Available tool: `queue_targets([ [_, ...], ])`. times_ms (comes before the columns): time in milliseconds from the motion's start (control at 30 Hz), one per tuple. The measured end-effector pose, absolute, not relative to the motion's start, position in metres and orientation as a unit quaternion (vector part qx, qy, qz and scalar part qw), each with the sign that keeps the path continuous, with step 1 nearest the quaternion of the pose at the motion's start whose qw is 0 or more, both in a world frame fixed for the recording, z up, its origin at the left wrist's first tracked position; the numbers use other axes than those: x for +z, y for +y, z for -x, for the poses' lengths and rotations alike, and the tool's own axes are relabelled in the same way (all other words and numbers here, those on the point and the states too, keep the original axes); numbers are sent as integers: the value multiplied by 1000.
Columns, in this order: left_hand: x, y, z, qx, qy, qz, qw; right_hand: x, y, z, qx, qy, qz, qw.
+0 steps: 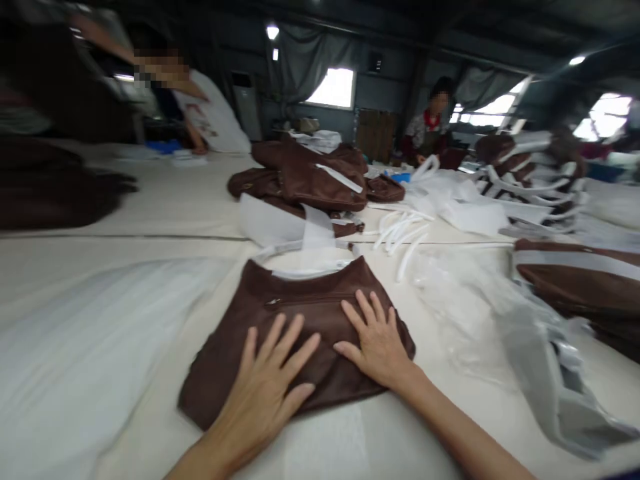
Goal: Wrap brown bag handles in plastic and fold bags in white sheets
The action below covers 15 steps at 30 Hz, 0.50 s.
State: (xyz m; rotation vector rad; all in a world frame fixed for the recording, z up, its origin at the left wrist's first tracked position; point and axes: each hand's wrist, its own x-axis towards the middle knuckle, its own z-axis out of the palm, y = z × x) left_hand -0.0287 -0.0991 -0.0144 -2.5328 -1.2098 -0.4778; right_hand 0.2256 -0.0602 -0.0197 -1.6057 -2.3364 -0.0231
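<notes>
A dark brown handbag (320, 313) lies flat on the pale table in front of me, with a short zip across its upper part. White wrapping (270, 252) covers its handle at the top. My left hand (267, 383) rests flat on the bag's lower left part, fingers spread. On the right part of the bag lies my right hand (377, 343), also flat with its fingers apart. Neither hand grips anything. The bag's far side is hidden underneath.
Behind the bag are stacked brown bags (310, 177) and white strips (400, 233). Clear plastic (465, 313) and another brown bag (575, 280) lie on the right. A translucent sheet (100, 353) covers the left. One person (430, 127) is at the back, another (210, 107) at the left.
</notes>
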Motion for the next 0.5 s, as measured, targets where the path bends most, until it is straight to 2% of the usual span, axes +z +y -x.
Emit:
queue_targets([
  [100,-14,-109,22,-104,-436,891,68,-32,-62,-229,-63,-824,533,179],
  [300,-11,-124,30,-135,-380,914,-39,-57,-66,-247,-148,-854,441,233],
  [500,-8,-129,28,-140,-382,913,-24,-46,-64,-266,-68,-891,343,289],
])
